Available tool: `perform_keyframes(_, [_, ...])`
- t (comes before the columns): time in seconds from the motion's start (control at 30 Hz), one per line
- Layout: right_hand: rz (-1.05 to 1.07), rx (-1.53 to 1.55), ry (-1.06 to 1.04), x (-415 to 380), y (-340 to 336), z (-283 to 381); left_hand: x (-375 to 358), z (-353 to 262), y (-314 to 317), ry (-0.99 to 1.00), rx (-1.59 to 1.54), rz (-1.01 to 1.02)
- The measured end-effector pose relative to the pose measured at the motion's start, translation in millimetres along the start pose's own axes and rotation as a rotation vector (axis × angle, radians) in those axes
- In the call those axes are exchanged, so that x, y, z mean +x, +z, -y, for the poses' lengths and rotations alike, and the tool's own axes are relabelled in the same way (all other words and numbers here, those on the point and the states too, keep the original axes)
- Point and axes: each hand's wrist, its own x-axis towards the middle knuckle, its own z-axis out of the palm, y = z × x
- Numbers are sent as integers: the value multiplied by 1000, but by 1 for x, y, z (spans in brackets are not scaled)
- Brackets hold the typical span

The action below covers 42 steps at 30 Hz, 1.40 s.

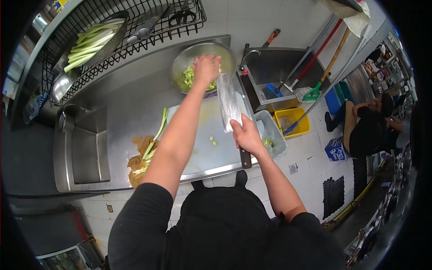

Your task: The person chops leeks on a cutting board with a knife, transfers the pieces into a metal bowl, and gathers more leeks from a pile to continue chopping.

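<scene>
My right hand (247,135) grips a cleaver (228,101) with a dark wooden handle. Its broad blade points away from me, the tip near the rim of a metal bowl (180,56). Over that bowl hovers my left hand (207,69), fingers bent downward and apart, their tips partly hidden. Chopped light-green pieces (188,77) lie inside the bowl. A few loose cubes (213,141) are scattered on the white cutting board (202,159) below. Left of the board, long green stalks (148,153) rest on brown paper (135,164), partly hidden by my left forearm.
Left is a steel sink (90,153); more stalks (92,42) fill a colander on the wire rack (135,45). Right of the board are a clear bin (276,144), a yellow bucket (299,123), a second sink (279,67) and long-handled tools. A person (373,126) sits far right.
</scene>
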Motion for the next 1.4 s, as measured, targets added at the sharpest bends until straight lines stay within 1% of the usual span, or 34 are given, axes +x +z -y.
perform_keyframes(0.03, [-16,-44,-40,-1,-5,-2,2,3,-6,1,1,0])
perform_keyframes(0.07, [-16,-45,-44,-7,-8,-13,6,5,-10,34,100,-91])
perform_keyframes(0.1, [-88,-228,-150,-15,-7,-33,11,6,-16,69,200,-186])
perform_keyframes(0.13, [-162,-408,-253,-20,-6,-51,5,8,-24,175,129,-234])
perform_keyframes(0.17, [-164,-402,-250,-22,-3,-63,-8,10,-31,212,21,-147])
perform_keyframes(0.2, [-171,-514,-142,-25,0,-75,-27,10,-34,247,-87,-53])
perform_keyframes(0.23, [-179,-625,-37,-25,2,-83,-53,10,-35,163,-189,149])
perform_keyframes(0.27, [-157,-701,8,-23,2,-89,-84,11,-34,79,-288,350])
perform_keyframes(0.33, [-161,-738,17,-15,3,-102,-144,19,-31,91,-142,764])
perform_keyframes(0.37, [-157,-782,24,-12,3,-105,-182,37,-15,238,-63,751])
perform_keyframes(0.4, [-164,-780,18,-11,2,-106,-214,44,-7,250,-7,787])
perform_keyframes(0.43, [-127,-811,51,-9,2,-106,-234,45,-3,263,50,821])
perform_keyframes(0.47, [-87,-844,87,-9,0,-106,-244,42,-2,266,51,815])
perform_keyframes(0.53, [-91,-850,102,-15,-2,-111,-261,40,-2,322,27,743])
perform_keyframes(0.57, [-99,-854,110,-16,-4,-112,-263,40,1,323,32,738])
perform_keyframes(0.63, [-110,-846,126,-21,-14,-116,-261,40,9,369,24,740])
perform_keyframes(0.73, [-113,-837,163,-34,-20,-118,-237,29,6,355,10,753])
perform_keyframes(0.8, [-121,-831,170,-33,-21,-111,-201,21,2,388,-72,476])
perform_keyframes(0.87, [-95,-867,137,-34,-19,-108,-145,17,-10,393,-137,131])
perform_keyframes(0.9, [-83,-865,143,-33,-17,-111,-113,15,-23,194,-151,225])
perform_keyframes(0.97, [-114,-891,153,-30,-16,-119,-73,18,-41,291,-234,12])
perform_keyframes(1.03, [-101,-883,147,-32,-16,-117,-63,19,-60,304,-18,-36])
perform_keyframes(1.07, [-112,-878,149,-31,-17,-117,-69,22,-70,298,-13,-29])
perform_keyframes(1.13, [-127,-862,147,-34,-17,-116,-92,29,-87,179,15,327])
perform_keyframes(1.2, [-117,-853,151,-35,-17,-118,-140,33,-97,-54,-33,809])
perform_keyframes(1.23, [-107,-855,153,-35,-17,-119,-180,77,-71,100,-17,946])
perform_keyframes(1.27, [-109,-846,157,-35,-18,-121,-211,70,-73,117,157,1115])
perform_keyframes(1.3, [-98,-835,131,-37,-17,-122,-243,55,-79,-20,238,1130])
perform_keyframes(1.33, [-87,-825,103,-37,-18,-124,-275,58,-74,-75,197,1059])
perform_keyframes(1.37, [-87,-817,106,-38,-20,-126,-298,55,-73,1,240,893])
perform_keyframes(1.4, [-77,-779,62,-39,-22,-129,-313,53,-66,-52,243,816])
